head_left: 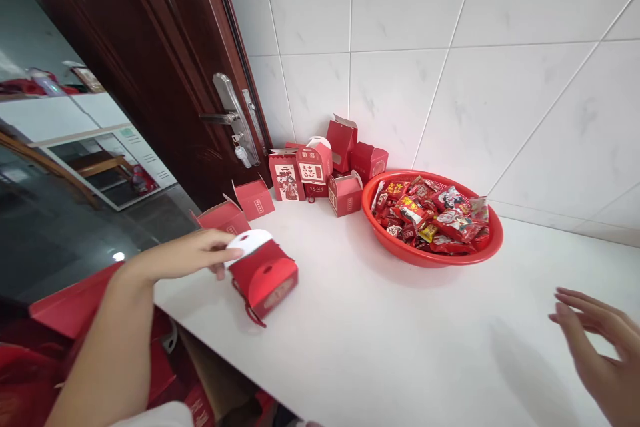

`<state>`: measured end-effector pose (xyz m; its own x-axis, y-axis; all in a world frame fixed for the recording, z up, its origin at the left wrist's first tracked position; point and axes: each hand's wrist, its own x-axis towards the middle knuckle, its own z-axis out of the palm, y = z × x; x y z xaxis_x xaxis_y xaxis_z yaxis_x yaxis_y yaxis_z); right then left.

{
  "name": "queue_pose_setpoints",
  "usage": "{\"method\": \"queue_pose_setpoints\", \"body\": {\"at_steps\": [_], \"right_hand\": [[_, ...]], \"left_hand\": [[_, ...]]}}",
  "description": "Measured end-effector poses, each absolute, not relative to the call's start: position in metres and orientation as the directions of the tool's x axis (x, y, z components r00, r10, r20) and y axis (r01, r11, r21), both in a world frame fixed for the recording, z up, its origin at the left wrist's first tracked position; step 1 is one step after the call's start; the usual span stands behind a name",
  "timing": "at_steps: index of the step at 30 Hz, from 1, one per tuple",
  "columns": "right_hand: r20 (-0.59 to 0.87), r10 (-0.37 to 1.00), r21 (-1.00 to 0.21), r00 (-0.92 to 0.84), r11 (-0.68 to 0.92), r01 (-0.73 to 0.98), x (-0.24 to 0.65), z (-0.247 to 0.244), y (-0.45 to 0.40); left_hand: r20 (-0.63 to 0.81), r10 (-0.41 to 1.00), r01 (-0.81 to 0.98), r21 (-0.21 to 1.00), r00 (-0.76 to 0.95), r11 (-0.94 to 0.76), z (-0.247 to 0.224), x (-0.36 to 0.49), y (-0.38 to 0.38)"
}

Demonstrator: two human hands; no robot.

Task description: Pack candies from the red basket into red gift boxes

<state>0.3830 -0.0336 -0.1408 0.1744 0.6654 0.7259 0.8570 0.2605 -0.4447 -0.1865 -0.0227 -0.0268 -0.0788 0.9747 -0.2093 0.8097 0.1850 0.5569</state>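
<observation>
My left hand (213,253) pinches the white inner side of a top flap on a red paper gift box (265,273). The box sits on the white table, its top flaps raised and a red ribbon hanging down its side. Part of my left fingers is hidden behind the flap. At the right edge, my right hand (600,347) hovers over the table with thumb and fingers apart and nothing in it. A red plastic basket (400,247) full of wrapped sweets (440,213) stands between the hands, farther back.
Several red boxes (313,173) crowd against the tiled wall. Two open-topped red boxes (254,199) stand near the table's left edge. A dark wooden door (165,47) with a handle is at left. Below the table edge lie more red boxes (80,307).
</observation>
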Motion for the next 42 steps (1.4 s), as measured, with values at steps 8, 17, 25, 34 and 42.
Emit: {"method": "queue_pose_setpoints", "body": {"at_steps": [8, 17, 25, 34, 42], "right_hand": [[0.71, 0.639, -0.397, -0.295, 0.71, 0.581, 0.279, -0.102, -0.018], [0.287, 0.72, -0.39, -0.632, 0.691, 0.609, 0.235, -0.086, 0.02], [-0.039, 0.785, -0.421, -0.618, 0.548, 0.723, 0.232, -0.073, 0.027], [-0.093, 0.802, -0.386, -0.59, 0.517, 0.764, 0.233, -0.067, 0.022], [-0.111, 0.813, -0.421, -0.571, 0.482, 0.768, 0.233, -0.072, 0.023]], "left_hand": [[-0.28, 0.723, 0.726, 0.541, 0.631, -0.424, -0.007, -0.056, 0.053], [-0.095, 0.692, 0.628, 0.522, 0.716, -0.578, -0.041, 0.014, 0.075], [0.093, 0.702, 0.548, 0.558, 0.706, -0.624, -0.062, 0.015, 0.082], [-0.034, 0.605, 0.531, 0.521, 0.796, -0.669, -0.064, 0.017, 0.071], [-0.086, 0.695, 0.651, 0.446, 0.714, -0.614, -0.064, 0.022, 0.062]]}}
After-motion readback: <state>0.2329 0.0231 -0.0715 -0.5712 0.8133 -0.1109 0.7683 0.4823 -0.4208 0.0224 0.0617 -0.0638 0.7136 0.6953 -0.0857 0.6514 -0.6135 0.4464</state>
